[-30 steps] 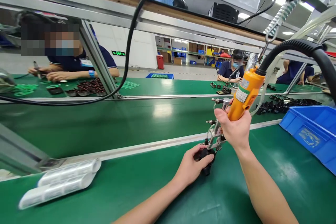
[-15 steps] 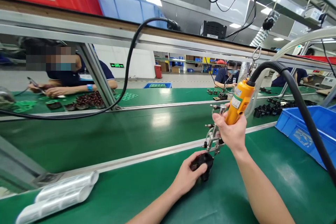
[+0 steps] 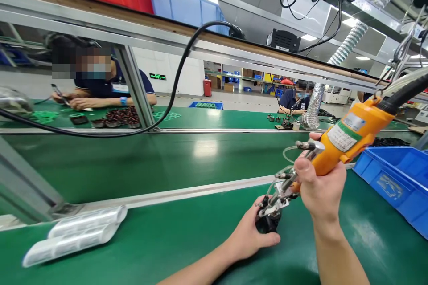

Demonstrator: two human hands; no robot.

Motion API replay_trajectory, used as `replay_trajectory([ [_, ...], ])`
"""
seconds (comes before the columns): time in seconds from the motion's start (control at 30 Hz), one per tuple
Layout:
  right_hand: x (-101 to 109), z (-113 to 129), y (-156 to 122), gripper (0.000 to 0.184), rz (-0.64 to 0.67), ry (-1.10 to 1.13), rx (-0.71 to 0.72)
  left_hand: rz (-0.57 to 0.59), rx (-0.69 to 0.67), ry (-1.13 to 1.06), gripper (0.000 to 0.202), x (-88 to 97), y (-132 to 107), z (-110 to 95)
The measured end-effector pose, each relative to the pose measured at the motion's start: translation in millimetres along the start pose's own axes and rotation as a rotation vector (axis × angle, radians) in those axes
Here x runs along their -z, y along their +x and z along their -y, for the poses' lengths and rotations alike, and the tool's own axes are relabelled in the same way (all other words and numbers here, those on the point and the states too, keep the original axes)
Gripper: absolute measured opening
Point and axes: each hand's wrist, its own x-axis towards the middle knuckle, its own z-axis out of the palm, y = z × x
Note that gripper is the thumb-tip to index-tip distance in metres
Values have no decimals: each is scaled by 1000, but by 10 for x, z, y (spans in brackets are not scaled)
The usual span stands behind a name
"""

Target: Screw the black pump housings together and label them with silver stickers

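Note:
My right hand (image 3: 323, 187) is wrapped round an orange power screwdriver (image 3: 356, 131), which slants down to the left. A metal nose assembly (image 3: 279, 196) with thin clear tubing forms its lower end. The nose reaches a black plastic housing (image 3: 268, 224) on the green bench; whether the tip touches it I cannot tell. My left hand (image 3: 249, 234) curves round the housing's left side and grips it, with the thumb in front. Part of the housing is hidden behind the fingers and the nose.
A blue bin (image 3: 397, 182) stands on the right. Rolled clear label sheets (image 3: 76, 231) lie at the left. An aluminium rail (image 3: 200, 190) crosses behind my hands, and a black cable (image 3: 174, 80) hangs at left centre. Co-workers sit across the line.
The screwdriver has tilted over to the right, and its nose has come down to the black housing. My left thumb has shifted to the housing's front. The camera view has turned slightly left.

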Motion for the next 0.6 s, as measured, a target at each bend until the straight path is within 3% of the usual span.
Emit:
replay_trajectory([
  [0.13, -185, -118, -35, 75, 50, 44, -44, -29, -16, 10, 96, -22, 16, 0],
  [0.33, -196, -141, 11, 74, 32, -3, -75, -33, -62, 6, 92, -59, 17, -62],
  [0.6, -318, -260, -76, 54, 115, -24, -49, -47, -93, 30, 90, -85, 57, -161],
])
